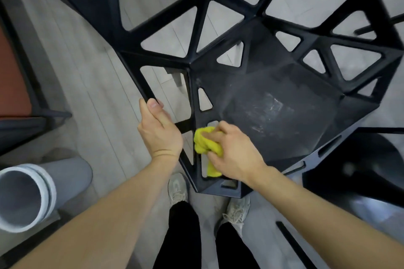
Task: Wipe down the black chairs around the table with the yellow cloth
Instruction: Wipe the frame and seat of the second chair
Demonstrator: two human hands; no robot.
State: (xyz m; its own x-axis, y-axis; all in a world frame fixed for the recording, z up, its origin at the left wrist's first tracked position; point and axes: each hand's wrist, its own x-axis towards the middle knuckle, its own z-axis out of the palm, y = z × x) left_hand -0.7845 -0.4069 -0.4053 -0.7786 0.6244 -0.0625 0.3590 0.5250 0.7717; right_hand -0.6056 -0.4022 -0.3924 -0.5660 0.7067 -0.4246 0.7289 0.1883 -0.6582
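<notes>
- The black chair [273, 98] fills the middle and upper part of the view, seen from above: a lattice of black bars with triangular openings around a solid, dusty seat panel bearing pale scuff marks.
- The left hand [159, 131] grips a slanted bar at the chair's left edge, fingers [143, 107] curled round the bar and thumb laid along it.
- The right hand [234, 155] holds the bunched yellow cloth [207, 148], its fingers curled over the wad and pinching it against the near-left corner of the seat.
- The cloth lies on the chair's frame right beside a triangular opening, part of it hanging down below the hand.
- A grey pipe [24, 199] with a white collar lies at lower left, its open mouth facing the camera; the inside looks dark and hollow, and I cannot tell whether anything is in it.
- Pale wooden floor [91, 94] shows through the chair's openings and to its left.
- Two light sneakers [178, 188] and dark trouser legs stand just below the chair's near corner, between the two forearms.
- A second black seat [360, 172], rounded and glossy, sits at lower right, close to the chair's right edge.
- A dark frame with a reddish panel [11, 67] runs along the far left.
</notes>
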